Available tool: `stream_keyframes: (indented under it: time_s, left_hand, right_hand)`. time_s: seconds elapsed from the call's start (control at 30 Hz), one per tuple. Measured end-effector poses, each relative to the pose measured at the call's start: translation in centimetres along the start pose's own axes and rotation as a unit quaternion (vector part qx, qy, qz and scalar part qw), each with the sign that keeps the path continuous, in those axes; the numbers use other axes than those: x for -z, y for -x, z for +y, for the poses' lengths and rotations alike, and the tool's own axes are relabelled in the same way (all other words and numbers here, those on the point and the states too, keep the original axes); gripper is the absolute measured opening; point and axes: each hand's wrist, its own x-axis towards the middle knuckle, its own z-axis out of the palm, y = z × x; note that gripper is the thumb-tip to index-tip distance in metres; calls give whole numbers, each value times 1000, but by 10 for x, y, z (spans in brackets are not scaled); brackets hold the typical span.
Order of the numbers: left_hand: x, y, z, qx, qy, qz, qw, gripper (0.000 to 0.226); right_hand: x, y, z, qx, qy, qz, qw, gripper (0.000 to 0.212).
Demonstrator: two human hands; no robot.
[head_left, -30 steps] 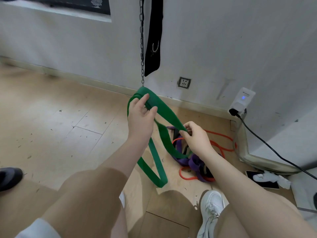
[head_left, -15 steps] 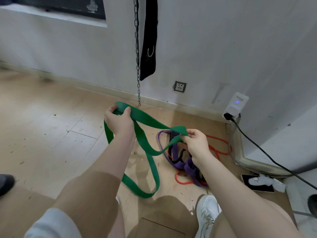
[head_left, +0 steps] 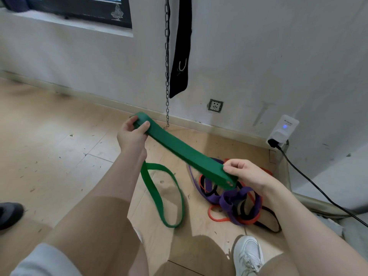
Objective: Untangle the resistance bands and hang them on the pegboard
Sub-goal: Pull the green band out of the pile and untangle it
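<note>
Green resistance band (head_left: 185, 154): broad, flat, matte, doubled into a taut strip running from far left to near right above the floor, held at both ends. Far-left end folded over in a rounded bend; near-right end a flat doubled edge. Slack remainder hanging down on the left as a long narrow loop (head_left: 165, 198), its bottom curve close to the floor. Tangled bands (head_left: 235, 204) heaped on the floor to the right, below the strip's near end: purple, red-orange and black loops, twisted and crossed over each other.
</note>
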Motion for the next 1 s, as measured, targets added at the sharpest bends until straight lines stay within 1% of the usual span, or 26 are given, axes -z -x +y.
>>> stream_keyframes:
  time_s: [0.07,0.1,0.13,0.17,0.2,0.23,0.27,0.3,0.33,0.37,0.4,0.43,0.47,0.5,0.53,0.57,0.6,0.63,0.67,0.7,0.77,0.8,0.83,0.9,0.93,1.0]
  left_hand:
    - [-1,2,2,-15,-8,-25,1000,34]
    - [-1,4,2,-27,-18,-39,999,34]
    - [-1,6,3,-42,-36,-55,997,34]
    - [-1,8,4,-59,-56,-74,994,34]
    - [-2,11,6,-73,-70,-98,990,34]
    - [-2,16,8,-84,-79,-125,985,35]
    - [-3,22,10,-92,-90,-157,979,36]
    - [-4,28,11,-96,-103,-191,971,37]
    - [-5,34,13,-97,-118,-229,961,37]
    - [-6,40,13,-98,-131,-264,951,39]
    - [-6,45,14,-96,-140,-296,940,40]
    - [-6,48,15,-92,-143,-320,932,42]
    - [-6,50,18,-88,-143,-340,925,43]
    - [-6,52,22,-84,-141,-359,919,44]
    - [-6,54,25,-79,-143,-378,911,45]
    - [-6,56,29,-72,-145,-398,903,46]
    - [-5,60,33,-62,-152,-420,893,46]
    - [-5,63,37,-51,-161,-441,881,45]
    - [-4,66,41,-44,-179,-460,868,45]
    - [-4,68,47,-43,-206,-476,854,45]
    - [-3,69,58,-47,-264,-503,822,46]
    - [-2,69,63,-44,-279,-519,807,47]
    - [-2,71,69,-40,-289,-536,792,47]
    - [0,73,77,-52,-326,-556,763,48]
    - [3,73,79,-63,-350,-553,753,49]
    - [9,70,82,-71,-387,-528,752,46]
  right_hand:
    - [-1,-4,9,-27,100,16,995,12]
    - [-7,-7,14,-33,151,40,987,7]
    - [-13,-10,16,-30,212,81,973,7]
    - [-21,-12,18,-22,262,124,957,23]
    - [-28,-14,20,-24,278,145,949,45]
    - [-35,-15,23,-43,247,126,960,63]
    - [-45,-15,28,-76,198,73,975,69]
    - [-57,-13,33,-103,156,2,982,62]
    - [-70,-10,38,-122,135,-51,982,46]
    - [-85,-7,43,-126,129,-71,981,28]
    - [-98,-3,45,-123,120,-69,983,19]
    - [-109,-2,42,-113,120,-57,985,20]
    - [-113,-3,35,-96,142,-51,984,31]
    - [-113,-5,26,-64,178,-37,981,47]
    - [-108,-7,13,-19,207,11,978,60]
    - [-99,-6,-6,40,214,89,972,67]
    - [-88,-4,-27,99,205,174,958,71]
    - [-75,-1,-44,152,185,237,942,75]
    - [-63,2,-59,187,171,255,933,79]
    - [-54,4,-69,202,166,228,938,83]
    - [-46,2,-76,185,183,110,959,89]
    - [-46,-2,-74,179,177,60,966,87]
    - [-48,-5,-72,177,154,26,972,81]
    - [-52,-10,-72,169,102,-15,980,58]
    - [-52,-11,-73,166,91,-27,982,46]
    - [-50,-11,-72,159,78,-27,984,31]
